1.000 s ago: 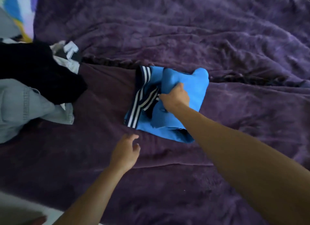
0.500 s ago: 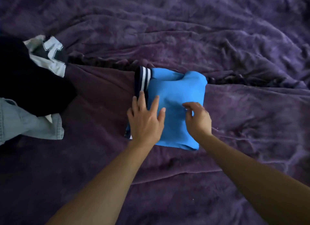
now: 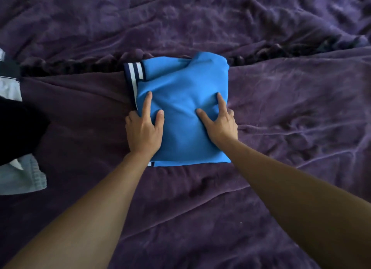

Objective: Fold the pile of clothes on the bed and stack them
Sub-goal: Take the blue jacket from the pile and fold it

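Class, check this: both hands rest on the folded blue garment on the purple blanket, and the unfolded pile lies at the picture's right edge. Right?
No. The head view shows the unfolded pile at the left edge, not the right. The left hand and right hand do rest on the folded blue garment on the purple blanket.

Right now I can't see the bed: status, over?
Pressing folded blue shirt: left hand, right hand. Unfolded pile at left edge, apart from it.

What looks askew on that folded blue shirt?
The striped trim sticks out past the left edge of the folded blue shirt, and the shirt's far edge is bunched rather than flat, so the fold isn't square. Nothing else stands out.
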### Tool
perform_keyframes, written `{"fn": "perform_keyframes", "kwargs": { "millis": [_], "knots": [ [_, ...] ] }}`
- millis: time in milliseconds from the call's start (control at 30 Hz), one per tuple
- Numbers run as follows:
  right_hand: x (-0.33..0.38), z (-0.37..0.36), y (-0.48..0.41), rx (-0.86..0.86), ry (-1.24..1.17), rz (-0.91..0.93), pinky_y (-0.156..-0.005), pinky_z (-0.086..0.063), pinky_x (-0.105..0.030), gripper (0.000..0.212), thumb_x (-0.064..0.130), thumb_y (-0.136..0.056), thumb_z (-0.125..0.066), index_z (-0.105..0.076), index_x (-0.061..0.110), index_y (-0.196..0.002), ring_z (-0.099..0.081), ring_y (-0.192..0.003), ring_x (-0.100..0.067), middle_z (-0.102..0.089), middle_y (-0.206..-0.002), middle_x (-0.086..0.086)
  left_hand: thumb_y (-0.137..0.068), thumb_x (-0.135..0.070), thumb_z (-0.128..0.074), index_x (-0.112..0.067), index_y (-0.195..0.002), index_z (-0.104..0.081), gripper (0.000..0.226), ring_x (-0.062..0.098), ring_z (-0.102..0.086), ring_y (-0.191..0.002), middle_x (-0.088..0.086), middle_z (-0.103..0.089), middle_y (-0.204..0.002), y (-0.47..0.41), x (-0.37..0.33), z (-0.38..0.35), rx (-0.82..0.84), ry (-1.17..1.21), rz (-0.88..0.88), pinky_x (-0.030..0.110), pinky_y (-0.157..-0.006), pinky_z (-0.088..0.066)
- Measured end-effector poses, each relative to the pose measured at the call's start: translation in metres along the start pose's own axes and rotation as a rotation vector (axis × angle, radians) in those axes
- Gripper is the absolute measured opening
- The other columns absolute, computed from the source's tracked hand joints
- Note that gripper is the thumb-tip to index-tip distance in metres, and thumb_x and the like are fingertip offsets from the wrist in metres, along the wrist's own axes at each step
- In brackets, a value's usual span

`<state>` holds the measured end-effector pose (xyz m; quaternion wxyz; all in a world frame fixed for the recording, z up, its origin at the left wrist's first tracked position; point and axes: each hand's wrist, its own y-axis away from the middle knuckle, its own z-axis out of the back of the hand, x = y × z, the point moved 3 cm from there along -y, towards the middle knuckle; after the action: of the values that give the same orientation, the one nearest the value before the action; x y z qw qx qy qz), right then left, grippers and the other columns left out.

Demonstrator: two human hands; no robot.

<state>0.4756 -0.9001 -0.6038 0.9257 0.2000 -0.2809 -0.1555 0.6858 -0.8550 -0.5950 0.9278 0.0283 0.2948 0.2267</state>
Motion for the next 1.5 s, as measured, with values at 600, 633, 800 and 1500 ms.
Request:
{"fn": "perform_keyframes", "kwargs": {
  "millis": [600,633,800,1500],
  "knots": [
    [-0.192,0.208,0.194,-0.154,0.114,-0.019,-0.068,-0.041,-0.034,0.063,0.073,-0.083,-0.043,-0.027,0.05,-0.139,-0.062,-0.085,-0.028,-0.043,-0.114,0.008,-0.094,-0.033,-0.055,-0.02,-0.142,-0.043,0.051,0.028,-0.051,-0.12,0.012,-0.053,-0.132,0.253,-0.181,0.015,0.317,0.314,-0.06,0.03,-0.098,-0.037],
    [-0.207,0.224,0.202,-0.171,0.107,-0.018,-0.068,-0.042,-0.035,0.063,0.072,-0.083,-0.043,-0.028,0.05,-0.139,-0.063,-0.085,-0.028,-0.044,-0.114,0.008,-0.094,-0.033,-0.055,-0.02,-0.142,-0.043,0.051,0.027,-0.051,-0.121,0.012,-0.053,-0.132,0.268,-0.198,0.013,0.32,0.322,-0.085,0.028,-0.097,-0.036],
    [-0.279,0.319,0.235,-0.268,0.079,0.003,-0.072,-0.045,-0.037,0.062,0.071,-0.084,-0.043,-0.027,0.049,-0.14,-0.062,-0.087,-0.028,-0.043,-0.113,0.007,-0.094,-0.033,-0.056,-0.019,-0.14,-0.044,0.05,0.021,-0.048,-0.125,0.006,-0.051,-0.137,0.336,-0.294,-0.004,0.301,0.364,-0.213,0.02,-0.096,-0.032],
    [-0.475,0.605,0.112,-0.42,0.277,0.012,-0.075,-0.043,-0.033,0.062,0.071,-0.084,-0.045,-0.032,0.046,-0.14,-0.057,-0.107,-0.028,-0.046,-0.132,-0.001,-0.092,-0.028,-0.06,-0.02,-0.144,-0.039,0.056,0.023,-0.046,-0.127,0.009,-0.047,-0.141,0.387,-0.599,-0.17,0.451,0.582,-0.235,0.026,-0.103,-0.035]
  ]
}}
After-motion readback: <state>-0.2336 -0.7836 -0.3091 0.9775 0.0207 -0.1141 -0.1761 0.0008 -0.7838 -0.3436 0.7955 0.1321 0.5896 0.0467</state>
